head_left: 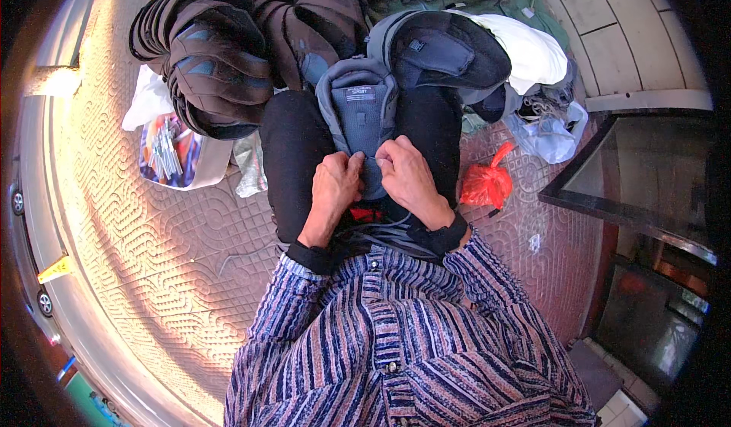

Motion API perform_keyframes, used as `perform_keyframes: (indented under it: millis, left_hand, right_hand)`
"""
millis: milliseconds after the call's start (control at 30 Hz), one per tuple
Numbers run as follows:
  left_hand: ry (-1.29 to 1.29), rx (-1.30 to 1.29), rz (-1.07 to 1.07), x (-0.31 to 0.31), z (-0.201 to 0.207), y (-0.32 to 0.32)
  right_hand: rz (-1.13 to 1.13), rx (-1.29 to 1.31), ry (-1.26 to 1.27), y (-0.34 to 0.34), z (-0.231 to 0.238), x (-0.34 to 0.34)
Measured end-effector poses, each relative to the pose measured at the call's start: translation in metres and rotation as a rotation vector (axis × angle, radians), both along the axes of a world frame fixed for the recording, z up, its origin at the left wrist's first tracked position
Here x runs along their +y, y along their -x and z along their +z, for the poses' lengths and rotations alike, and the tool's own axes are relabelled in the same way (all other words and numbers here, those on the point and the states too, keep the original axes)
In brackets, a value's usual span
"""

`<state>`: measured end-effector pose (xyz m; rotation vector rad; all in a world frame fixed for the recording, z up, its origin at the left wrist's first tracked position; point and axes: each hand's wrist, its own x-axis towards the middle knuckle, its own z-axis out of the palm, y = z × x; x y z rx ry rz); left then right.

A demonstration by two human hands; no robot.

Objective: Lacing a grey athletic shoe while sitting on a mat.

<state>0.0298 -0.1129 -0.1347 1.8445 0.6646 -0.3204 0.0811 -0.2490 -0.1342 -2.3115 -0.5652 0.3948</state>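
Observation:
A grey-blue shoe upper (364, 119) rests on my lap between my thighs, its tongue facing up. My left hand (336, 187) is closed at its left edge, thumb and fingers pinched together. My right hand (411, 176) pinches at the opposite edge, knuckles up. A thin grey shoelace (370, 157) runs across the upper between my fingertips; its ends are hidden by my fingers. More loose grey laces (381, 237) lie across my lap below the hands. Another dark grey upper (442, 50) lies just beyond my right knee.
Stacked brown uppers (217, 69) stand beyond my left knee. A patterned bag (167, 153) holding thin metallic-looking pieces sits at left. To the right are a red plastic bag (487, 183), a pale plastic bag (552, 134), white cloth (525, 50) and a dark-framed glass panel (647, 160).

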Motion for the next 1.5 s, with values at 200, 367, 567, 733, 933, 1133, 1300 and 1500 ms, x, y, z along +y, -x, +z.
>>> perform_keyframes:
  millis: [200,367,567,733,933,1133,1300,1500]
  left_hand:
    - [-0.246,-0.04,-0.056,-0.005,-0.004,0.003]
    - [-0.242,-0.052,-0.033,-0.006,-0.009,0.003]
    - [-0.242,-0.098,-0.022,-0.005,-0.01,0.004]
    - [-0.224,-0.05,-0.038,-0.004,-0.009,0.004]
    - [-0.225,-0.033,-0.034,-0.004,-0.01,0.003]
    - [-0.177,-0.037,-0.015,-0.004,-0.01,0.004]
    - [-0.184,-0.039,-0.006,-0.004,-0.011,0.004]
    - [-0.192,-0.053,-0.016,-0.003,-0.009,0.003]
  right_hand:
    - [0.018,-0.038,-0.003,0.002,0.0,0.002]
    - [0.017,-0.044,-0.01,0.002,0.0,0.002]
    - [0.023,-0.05,-0.034,0.002,0.001,0.002]
    - [0.012,-0.035,-0.034,0.002,0.001,0.004]
    - [-0.008,-0.037,0.031,0.006,0.0,0.009]
    - [-0.073,-0.058,0.062,0.008,-0.003,0.01]
    - [-0.109,-0.08,0.017,0.011,-0.007,0.012]
    - [-0.039,0.028,0.138,0.008,-0.008,0.011]
